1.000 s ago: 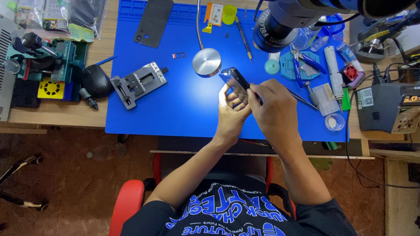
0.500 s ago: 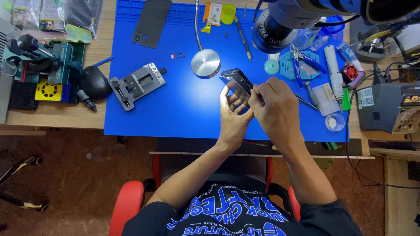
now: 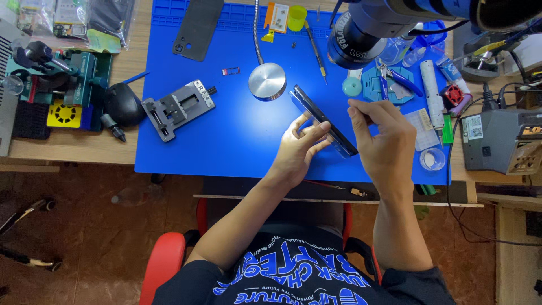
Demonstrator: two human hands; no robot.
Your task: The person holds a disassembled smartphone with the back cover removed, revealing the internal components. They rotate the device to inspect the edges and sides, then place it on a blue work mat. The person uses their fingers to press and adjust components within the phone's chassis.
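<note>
Above the blue mat (image 3: pixel 226 141), near its centre-right, the left hand (image 3: pixel 296 152) grips a dark phone (image 3: pixel 323 120) from below, fingers curled around its lower edge. The phone is held on edge, tilted, its long side running from 10 o'clock to 4 o'clock. The right hand (image 3: pixel 384 144) is closed at the phone's 3 o'clock side, thumb and forefinger pinched close to its upper edge; whether they pinch a small tool I cannot tell.

At the phone's 10 o'clock a round metal base (image 3: pixel 267 81) sits on the mat with a gooseneck rising from it. At 9 o'clock, well apart, lies a grey clamp jig (image 3: pixel 178 108), and beyond it a black blower (image 3: pixel 121 104) off the mat's edge. At 11 o'clock a black back cover (image 3: pixel 199 27) lies flat.

At 12 o'clock a small orange-and-white card (image 3: pixel 276 16) stands beside a yellow-green cup (image 3: pixel 296 17). At 1 o'clock hangs the microscope (image 3: pixel 361 34), with a teal round pot (image 3: pixel 352 86) under it. At 3 o'clock a white label (image 3: pixel 474 127) is stuck on a grey station box (image 3: pixel 499 141). At far 9 o'clock a yellow square label (image 3: pixel 64 114) sits under a green fixture (image 3: pixel 79 70). Clear bags (image 3: pixel 73 17) lie in the top left corner.
</note>
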